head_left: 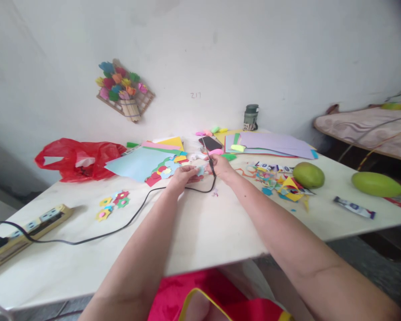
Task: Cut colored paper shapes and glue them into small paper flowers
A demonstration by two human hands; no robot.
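My left hand is closed, its fingertips pinching a small light blue piece of paper above the table. Just beside it, my right hand is closed around a thin tool with a black part and a slim metal length pointing away from me. I cannot make out the tool's exact kind. A black cord runs up to this black part; whether it joins the tool is unclear. Left of my hands lie several colourful cut paper pieces and small paper flowers.
A power strip and red plastic bag are at left. Behind lie a phone, highlighters and paper sheets. At right are paper scraps, glue tubes and two green fruits. A bottle stands behind.
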